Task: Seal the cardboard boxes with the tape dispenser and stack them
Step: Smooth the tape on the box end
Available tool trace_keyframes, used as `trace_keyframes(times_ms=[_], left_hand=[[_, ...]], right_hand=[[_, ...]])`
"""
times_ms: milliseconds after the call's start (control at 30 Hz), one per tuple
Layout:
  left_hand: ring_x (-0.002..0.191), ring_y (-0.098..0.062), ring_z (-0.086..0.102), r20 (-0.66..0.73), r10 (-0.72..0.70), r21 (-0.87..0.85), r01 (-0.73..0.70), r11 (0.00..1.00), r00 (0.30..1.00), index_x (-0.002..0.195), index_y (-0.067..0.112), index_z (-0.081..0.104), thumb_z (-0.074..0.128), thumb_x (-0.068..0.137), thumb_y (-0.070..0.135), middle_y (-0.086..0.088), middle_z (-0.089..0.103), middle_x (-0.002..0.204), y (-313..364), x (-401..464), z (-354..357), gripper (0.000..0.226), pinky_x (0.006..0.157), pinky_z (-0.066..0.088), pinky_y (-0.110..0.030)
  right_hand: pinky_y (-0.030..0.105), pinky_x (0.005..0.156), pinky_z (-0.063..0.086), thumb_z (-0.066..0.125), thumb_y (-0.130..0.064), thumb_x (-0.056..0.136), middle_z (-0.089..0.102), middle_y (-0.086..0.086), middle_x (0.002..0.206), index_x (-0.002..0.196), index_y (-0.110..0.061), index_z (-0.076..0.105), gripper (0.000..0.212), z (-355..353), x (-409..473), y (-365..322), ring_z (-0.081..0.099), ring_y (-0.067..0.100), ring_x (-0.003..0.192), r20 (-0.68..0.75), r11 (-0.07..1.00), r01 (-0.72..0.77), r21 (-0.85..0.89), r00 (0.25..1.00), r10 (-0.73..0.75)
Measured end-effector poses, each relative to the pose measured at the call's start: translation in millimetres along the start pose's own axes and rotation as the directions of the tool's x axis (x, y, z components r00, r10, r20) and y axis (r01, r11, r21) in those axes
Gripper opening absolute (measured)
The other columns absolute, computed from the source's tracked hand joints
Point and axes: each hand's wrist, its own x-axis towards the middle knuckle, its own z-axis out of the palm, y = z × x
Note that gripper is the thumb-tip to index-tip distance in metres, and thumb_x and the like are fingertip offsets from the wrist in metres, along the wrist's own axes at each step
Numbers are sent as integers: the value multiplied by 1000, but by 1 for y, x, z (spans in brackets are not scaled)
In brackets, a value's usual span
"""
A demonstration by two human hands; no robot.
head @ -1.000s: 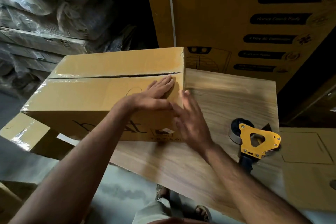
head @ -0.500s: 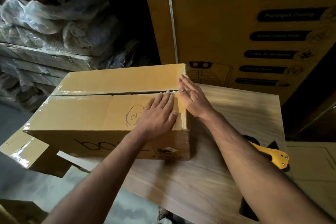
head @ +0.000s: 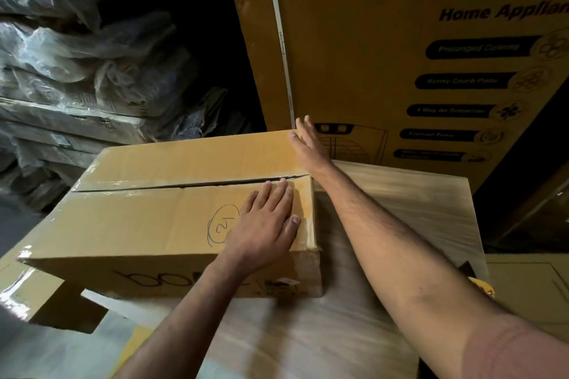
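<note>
A brown cardboard box (head: 147, 218) lies on a wood-grain table (head: 385, 194), its two top flaps meeting along a dark seam with a slight gap. My left hand (head: 264, 224) presses flat on the near flap by the right end, fingers straight, next to a circled pen mark. My right hand (head: 308, 144) reaches along the box's right end to the far right corner, fingers extended and touching the edge. Only a yellow sliver of the tape dispenser (head: 482, 286) shows, behind my right forearm at the table's right edge.
A tall printed appliance carton (head: 400, 40) stands upright right behind the table. Plastic-wrapped bundles (head: 77, 71) pile up at the left. Flattened cardboard (head: 529, 286) lies at the right, and another taped box (head: 27, 292) sits low at the left.
My right hand has slid from the box's near right end up past the seam to the far right corner. My left hand stays pressed on the near flap. The view has moved closer.
</note>
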Motion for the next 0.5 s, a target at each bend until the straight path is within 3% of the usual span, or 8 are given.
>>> trace_keyframes(times_ms=[67, 233, 400, 500], left_hand=[[152, -19, -11, -11, 1, -9, -1, 1000, 1000, 159, 18, 5, -6, 88, 58, 1, -5, 166, 0, 0, 1, 81, 123, -6, -37], [152, -20, -11, -20, 3, 12, -2, 1000, 1000, 158, 17, 4, -6, 88, 56, -1, -5, 166, 2, -1, 2, 81, 123, -6, -38], [152, -18, -11, -17, 27, 27, -26, 999, 999, 158, 18, 2, -6, 90, 57, -1, -4, 166, 6, 4, 3, 78, 123, -6, -35], [153, -18, -2, -73, 27, 23, -25, 999, 997, 158, 18, 11, 7, 98, 51, -1, 6, 166, 9, 11, 2, 69, 121, -3, -33]], right_hand=[[40, 120, 12, 32, -42, 107, -15, -1, 166, 160, -25, 6, 61, 4, -11, 1, 4, 20, 153, -12, 998, -25, 58, 1000, 26], [36, 120, 11, 39, -41, 105, -6, 2, 167, 159, -22, 5, 67, 22, -54, 19, 3, 20, 153, -70, 999, -21, 32, 997, 23], [34, 120, 8, 28, -44, 107, -7, 0, 167, 160, -22, 2, 63, 14, -32, 10, 4, 19, 153, -30, 984, -101, 146, 994, 106], [33, 119, 9, 24, -43, 108, -3, -1, 167, 160, -23, 6, 59, 12, -27, 6, 5, 19, 153, -23, 978, -97, 186, 994, 103]])
